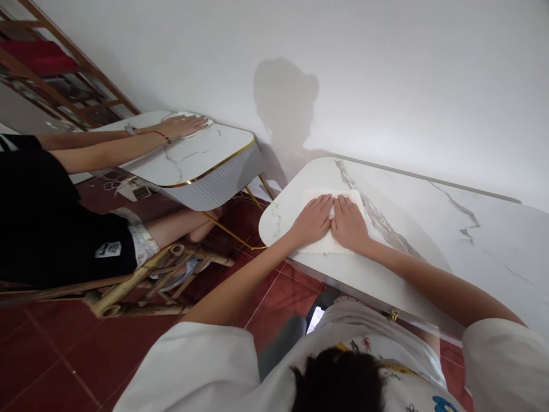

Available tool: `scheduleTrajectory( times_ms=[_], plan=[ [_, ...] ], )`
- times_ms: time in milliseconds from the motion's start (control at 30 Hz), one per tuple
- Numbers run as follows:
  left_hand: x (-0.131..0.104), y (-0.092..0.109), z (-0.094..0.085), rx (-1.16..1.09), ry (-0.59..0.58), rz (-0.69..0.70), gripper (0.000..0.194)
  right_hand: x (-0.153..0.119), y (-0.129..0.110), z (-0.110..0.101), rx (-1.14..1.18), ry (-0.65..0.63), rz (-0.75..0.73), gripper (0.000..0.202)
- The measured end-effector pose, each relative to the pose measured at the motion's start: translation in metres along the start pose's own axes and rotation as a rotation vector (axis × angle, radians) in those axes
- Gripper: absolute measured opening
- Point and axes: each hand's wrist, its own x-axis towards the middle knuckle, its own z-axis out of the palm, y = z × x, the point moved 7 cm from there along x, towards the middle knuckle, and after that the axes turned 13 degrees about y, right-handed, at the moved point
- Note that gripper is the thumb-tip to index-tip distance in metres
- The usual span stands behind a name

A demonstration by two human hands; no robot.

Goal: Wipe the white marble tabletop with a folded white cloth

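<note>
Both of my hands lie flat, side by side, on a white cloth or paper sheet (326,246) spread over a white marble-patterned table (429,217). My left hand (313,219) rests on the sheet's left part with its fingers stretched out. Beside it, touching near the thumbs, my right hand (348,222) presses on the sheet's right part, fingers extended. The sheet lies near the rounded left end of the table.
At the left, a person in dark clothes (55,217) sits on a bamboo chair (150,280), hands on a white sheet on a second marble-patterned table (189,160). A white wall (386,74) stands behind the tables. A lit phone (316,318) is below my table's edge.
</note>
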Motion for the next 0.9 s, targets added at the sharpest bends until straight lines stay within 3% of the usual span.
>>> scheduleTrajectory(
  times_ms=[167, 300, 400, 600, 900],
  plan=[
    [-0.036, -0.006, -0.016, -0.023, -0.016, 0.021, 0.056, -0.021, -0.036, -0.004, 0.060, -0.023, 0.002, 0.058],
    [-0.048, -0.034, -0.022, -0.021, -0.022, 0.029, 0.057, -0.012, -0.062, 0.005, 0.074, -0.043, -0.013, 0.059],
    [-0.043, -0.061, -0.021, 0.004, -0.004, 0.007, 0.056, 0.009, -0.070, 0.017, 0.093, -0.035, -0.033, 0.058],
    [0.005, -0.091, -0.006, 0.018, 0.017, 0.023, 0.054, 0.059, -0.045, 0.038, 0.086, 0.025, -0.009, 0.056],
    [0.104, -0.098, 0.036, -0.037, 0.015, 0.116, 0.053, 0.117, 0.034, 0.051, -0.021, 0.096, 0.087, 0.053]
  ],
)
